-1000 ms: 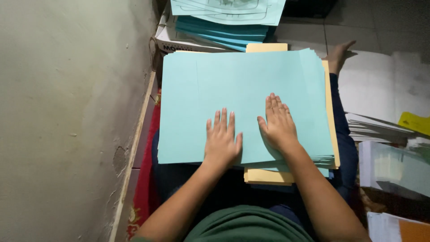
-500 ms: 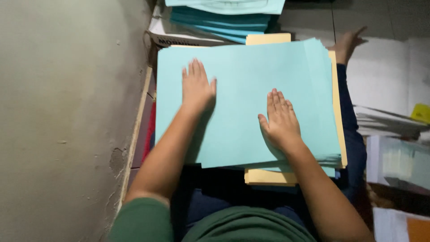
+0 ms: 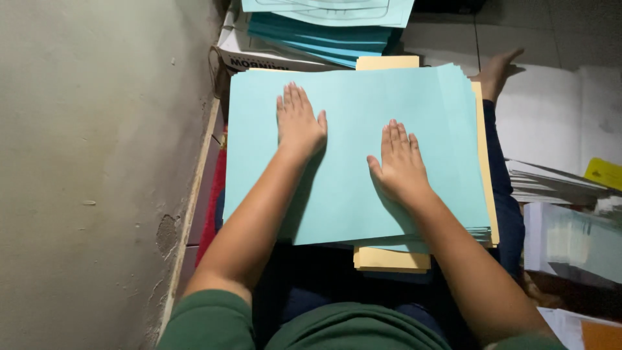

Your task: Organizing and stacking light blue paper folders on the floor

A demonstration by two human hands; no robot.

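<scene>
Since the earlier frame the left hand (image 3: 299,124) is lying nearer the middle of the light blue sheet (image 3: 353,152), having come in from the sheet's upper left part, while the right hand (image 3: 400,162) is resting close to where it was; both hands are pressing flat on the sheet with fingers together and extended, pinching nothing; the sheet is topping a stack of blue paper (image 3: 453,233) that is sitting on yellow folders (image 3: 389,259) across the person's lap; a bare foot (image 3: 497,71) is showing beyond the stack's far right corner; more blue paper is lying in a cardboard box (image 3: 259,55) ahead; a grey wall (image 3: 97,162) is running along the left; piles of white papers (image 3: 551,185) are lying to the right
</scene>
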